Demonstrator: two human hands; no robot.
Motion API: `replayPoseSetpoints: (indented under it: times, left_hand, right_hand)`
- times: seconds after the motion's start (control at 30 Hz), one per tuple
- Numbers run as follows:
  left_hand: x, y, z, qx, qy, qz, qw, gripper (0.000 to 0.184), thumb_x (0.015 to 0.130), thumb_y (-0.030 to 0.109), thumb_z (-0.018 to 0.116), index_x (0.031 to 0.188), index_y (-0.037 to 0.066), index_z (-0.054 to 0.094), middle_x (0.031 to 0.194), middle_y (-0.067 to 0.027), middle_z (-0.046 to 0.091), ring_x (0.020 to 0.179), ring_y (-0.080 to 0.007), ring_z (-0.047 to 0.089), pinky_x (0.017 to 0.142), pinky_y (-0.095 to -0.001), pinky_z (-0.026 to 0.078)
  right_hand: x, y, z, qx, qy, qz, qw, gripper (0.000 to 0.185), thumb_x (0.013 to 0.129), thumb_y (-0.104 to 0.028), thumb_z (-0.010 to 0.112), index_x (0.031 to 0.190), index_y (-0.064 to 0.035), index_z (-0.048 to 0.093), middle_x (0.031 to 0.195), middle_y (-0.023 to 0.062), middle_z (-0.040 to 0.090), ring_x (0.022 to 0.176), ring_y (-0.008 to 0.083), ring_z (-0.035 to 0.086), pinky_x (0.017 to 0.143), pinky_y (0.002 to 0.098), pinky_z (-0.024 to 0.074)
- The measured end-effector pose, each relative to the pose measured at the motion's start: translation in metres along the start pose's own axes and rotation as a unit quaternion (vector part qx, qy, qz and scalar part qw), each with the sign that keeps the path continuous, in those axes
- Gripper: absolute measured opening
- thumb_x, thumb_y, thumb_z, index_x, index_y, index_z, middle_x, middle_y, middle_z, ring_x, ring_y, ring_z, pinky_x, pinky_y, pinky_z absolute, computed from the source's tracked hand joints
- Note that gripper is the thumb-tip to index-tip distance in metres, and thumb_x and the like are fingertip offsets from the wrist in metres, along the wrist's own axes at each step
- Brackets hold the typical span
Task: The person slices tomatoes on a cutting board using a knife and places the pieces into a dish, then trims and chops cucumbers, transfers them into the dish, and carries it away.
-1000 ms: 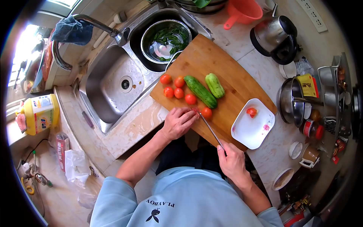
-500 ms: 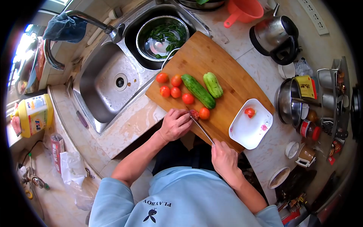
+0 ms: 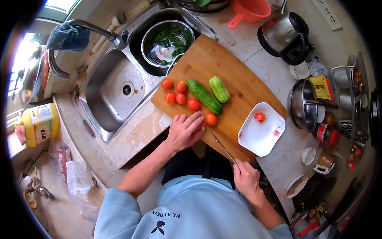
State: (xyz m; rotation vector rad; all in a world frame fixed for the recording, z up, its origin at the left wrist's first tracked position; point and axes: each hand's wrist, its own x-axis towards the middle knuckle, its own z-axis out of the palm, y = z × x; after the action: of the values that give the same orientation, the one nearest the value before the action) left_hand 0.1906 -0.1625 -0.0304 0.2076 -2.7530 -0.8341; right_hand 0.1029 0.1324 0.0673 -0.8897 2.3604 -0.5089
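Observation:
My left hand [image 3: 184, 131] is at the near edge of the wooden cutting board [image 3: 242, 89], its fingers closed on a cut tomato [image 3: 202, 126] that shows only in part. My right hand [image 3: 246, 177] grips a knife [image 3: 226, 150], whose blade points up and left, apart from the cut tomato. A whole tomato [image 3: 211, 119] lies just beyond my left fingertips. Several more tomatoes [image 3: 180, 98] sit at the board's left, beside a dark green cucumber [image 3: 204, 96] and a paler green one [image 3: 219, 89]. A white dish [image 3: 260, 135] on the board's right holds a tomato piece [image 3: 260, 117].
Left of the board is a steel sink [image 3: 113, 95], with a bowl [image 3: 149, 46] of green leaves in its second basin. A kettle [image 3: 283, 38], a red strainer [image 3: 250, 12], steel bowls [image 3: 296, 104] and a small white bowl [image 3: 308, 155] stand behind and right.
My right hand has drawn the knife back, down and right, away from the cut tomato. My left fingers have moved over more of it. The whole view has shifted slightly.

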Motion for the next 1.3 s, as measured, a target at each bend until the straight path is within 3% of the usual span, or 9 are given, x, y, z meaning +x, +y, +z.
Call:
replayPoseSetpoints:
  times: [0.1, 0.4, 0.6, 0.73, 0.87, 0.97, 1.07, 1.2, 1.3]
  left_hand:
    - [0.014, 0.012, -0.003, 0.024, -0.049, -0.039, 0.998, 0.053, 0.073, 0.017, 0.086, 0.123, 0.009, 0.069, 0.126, -0.0076, 0.069, 0.094, -0.0308, 0.064, 0.082, -0.0423, 0.053]
    - [0.007, 0.029, 0.012, 0.041, -0.062, -0.11, 0.991, 0.033, 0.077, 0.015, 0.08, 0.107, 0.01, 0.068, 0.101, -0.0082, 0.065, 0.094, -0.0311, 0.065, 0.073, -0.0424, 0.058]
    - [0.017, 0.044, 0.013, 0.0, -0.04, -0.18, 0.983, 0.022, 0.08, 0.012, 0.079, 0.099, 0.008, 0.068, 0.09, -0.0099, 0.066, 0.091, -0.0321, 0.066, 0.076, -0.043, 0.058]
    - [0.039, 0.089, 0.009, -0.078, 0.013, -0.171, 0.982, 0.024, 0.076, 0.006, 0.079, 0.098, 0.008, 0.069, 0.097, -0.0091, 0.07, 0.088, -0.0292, 0.068, 0.075, -0.0403, 0.058]
    - [0.092, 0.146, 0.045, -0.102, 0.012, -0.025, 0.994, 0.027, 0.074, -0.001, 0.077, 0.098, 0.008, 0.071, 0.096, -0.007, 0.071, 0.082, -0.0265, 0.067, 0.069, -0.0375, 0.057]
    - [0.115, 0.139, 0.092, -0.017, -0.057, 0.046, 0.997, 0.027, 0.08, 0.009, 0.078, 0.106, 0.01, 0.072, 0.106, -0.0053, 0.072, 0.094, -0.0279, 0.067, 0.075, -0.0404, 0.056]
    - [0.126, 0.142, 0.085, 0.048, -0.048, 0.08, 0.994, 0.032, 0.082, 0.014, 0.079, 0.112, 0.01, 0.073, 0.108, -0.0052, 0.073, 0.095, -0.0278, 0.067, 0.076, -0.0417, 0.055]
    - [0.08, 0.122, 0.051, -0.032, 0.058, -0.021, 0.998, 0.039, 0.077, 0.012, 0.085, 0.114, 0.008, 0.074, 0.121, -0.0076, 0.072, 0.107, -0.0288, 0.066, 0.088, -0.0441, 0.054]
    - [0.041, 0.098, 0.034, 0.077, 0.039, -0.029, 0.996, 0.043, 0.076, 0.006, 0.085, 0.117, 0.007, 0.075, 0.126, -0.0106, 0.071, 0.102, -0.033, 0.069, 0.085, -0.0428, 0.058]
  right_hand:
    - [-0.008, 0.003, -0.004, 0.061, 0.045, -0.004, 0.997, 0.022, 0.1, -0.009, 0.067, 0.118, 0.0005, 0.073, 0.084, 0.0195, 0.067, 0.073, 0.0412, 0.068, 0.064, 0.0477, 0.0538]
    - [-0.018, 0.024, -0.004, 0.186, 0.096, 0.039, 0.977, 0.022, 0.105, -0.011, 0.062, 0.12, 0.0035, 0.07, 0.087, 0.0221, 0.067, 0.076, 0.0417, 0.067, 0.067, 0.045, 0.052]
    - [-0.039, 0.048, -0.005, 0.238, 0.116, 0.107, 0.958, 0.022, 0.105, -0.013, 0.063, 0.118, 0.0031, 0.072, 0.089, 0.0224, 0.07, 0.078, 0.0422, 0.069, 0.067, 0.0461, 0.0532]
    - [-0.055, 0.067, 0.0, 0.269, 0.161, 0.143, 0.939, 0.019, 0.106, -0.014, 0.063, 0.102, 0.0033, 0.07, 0.084, 0.0218, 0.068, 0.074, 0.0426, 0.067, 0.065, 0.0462, 0.0521]
    - [-0.063, 0.084, 0.005, 0.296, 0.176, 0.175, 0.923, 0.026, 0.107, -0.016, 0.062, 0.087, 0.0005, 0.062, 0.069, 0.014, 0.061, 0.059, 0.0308, 0.061, 0.057, 0.0414, 0.0472]
    - [-0.066, 0.087, 0.003, 0.334, 0.197, 0.199, 0.9, 0.03, 0.109, -0.02, 0.061, 0.085, -0.0021, 0.061, 0.06, 0.0042, 0.054, 0.05, 0.0141, 0.054, 0.049, 0.0345, 0.042]
    - [-0.074, 0.084, -0.009, 0.343, 0.188, 0.219, 0.894, 0.031, 0.112, -0.02, 0.056, 0.086, -0.0025, 0.059, 0.065, 0.0006, 0.056, 0.054, 0.0084, 0.054, 0.051, 0.0275, 0.0443]
    - [-0.078, 0.084, -0.013, 0.376, 0.181, 0.239, 0.877, 0.031, 0.112, -0.019, 0.055, 0.087, -0.0024, 0.058, 0.065, 0.001, 0.056, 0.055, 0.0087, 0.054, 0.052, 0.0276, 0.0444]
    - [-0.077, 0.083, -0.011, 0.369, 0.172, 0.206, 0.89, 0.027, 0.11, -0.019, 0.06, 0.089, -0.0019, 0.063, 0.062, 0.0022, 0.056, 0.051, 0.0121, 0.056, 0.05, 0.0312, 0.045]
